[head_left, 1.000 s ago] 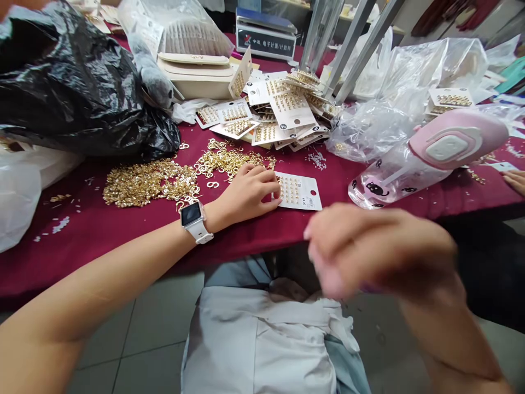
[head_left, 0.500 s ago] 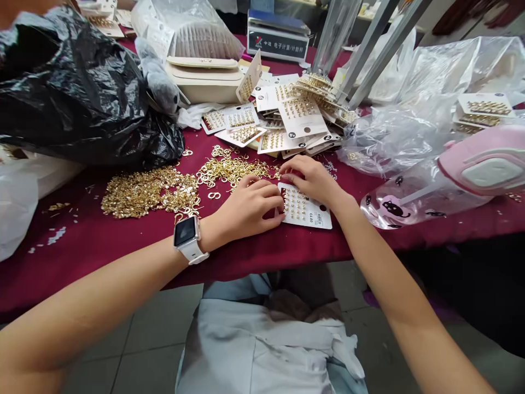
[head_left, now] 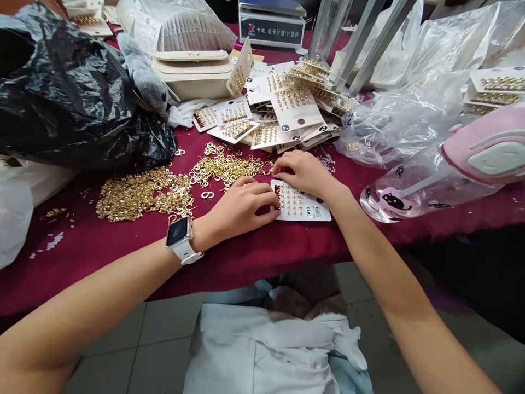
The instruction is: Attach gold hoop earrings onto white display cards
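White jewellery card point(head_left: 308, 209), one, bearing rows of small gold pieces; lies flat on dark red cloth point(head_left: 241, 257), dial centre. Left hand point(head_left: 246, 208), at nine o'clock: fingers half-curled, tips at the card's near-left edge; whether anything is pinched cannot be told. Right hand point(head_left: 307, 172), at twelve: fingers bent downward by the upper-left corner; grip hidden, contents cannot be told. Gold S-shaped hooks point(head_left: 227, 168), loose heap, at ten. Gold bits point(head_left: 139, 196), heaped, at nine. Filled cards point(head_left: 297, 109), jumbled pile, at twelve. Pink-lidded bottle point(head_left: 459, 169), lying tilted, at three.
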`<state>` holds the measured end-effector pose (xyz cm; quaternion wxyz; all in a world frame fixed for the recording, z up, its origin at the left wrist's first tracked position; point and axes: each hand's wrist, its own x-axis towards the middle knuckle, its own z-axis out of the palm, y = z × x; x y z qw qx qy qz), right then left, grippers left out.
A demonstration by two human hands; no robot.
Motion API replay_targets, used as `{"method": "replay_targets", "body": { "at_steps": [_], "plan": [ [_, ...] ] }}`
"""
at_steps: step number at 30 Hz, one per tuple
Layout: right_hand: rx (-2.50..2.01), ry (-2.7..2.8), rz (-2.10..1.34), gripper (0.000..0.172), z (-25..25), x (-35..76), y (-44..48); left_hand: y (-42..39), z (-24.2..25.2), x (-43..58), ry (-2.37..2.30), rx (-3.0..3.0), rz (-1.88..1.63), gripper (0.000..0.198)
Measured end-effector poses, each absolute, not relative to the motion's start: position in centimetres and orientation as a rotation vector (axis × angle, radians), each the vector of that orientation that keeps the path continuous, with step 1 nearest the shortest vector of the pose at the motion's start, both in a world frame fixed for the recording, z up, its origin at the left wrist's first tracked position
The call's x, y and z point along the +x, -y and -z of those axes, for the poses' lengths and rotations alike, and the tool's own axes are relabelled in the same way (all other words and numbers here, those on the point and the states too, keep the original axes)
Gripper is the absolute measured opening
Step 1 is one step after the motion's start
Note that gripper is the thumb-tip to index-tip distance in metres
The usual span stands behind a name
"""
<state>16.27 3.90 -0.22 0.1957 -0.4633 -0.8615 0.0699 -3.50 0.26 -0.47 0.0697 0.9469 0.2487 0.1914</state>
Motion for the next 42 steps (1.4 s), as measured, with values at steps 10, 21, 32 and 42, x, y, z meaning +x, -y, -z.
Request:
{"method": "replay_targets", "body": {
  "at_steps": [10,21,32,42],
  "plan": [
    [-1.321,2.374,-0.259,0.009,0.1,16.3,-3.7,-0.1,0.7,-3.5,-0.723,2.914,-0.585,0.024],
    [-1.248,2.364,-0.314,0.014,0.5,16.4,-3.7,0.0,0.7,-3.4,-0.746,2.896,-0.538,0.025],
    [-1.167,1.900,-0.398,0.004,-1.5,17.3,0.2,0.2,0.6,-3.3,-0.738,2.896,-0.501,0.028],
    [-1.335,1.928,-0.256,0.007,2.3,16.1,6.7,-0.3,0.6,-2.9,-0.678,2.722,-0.517,0.016]
  ]
}}
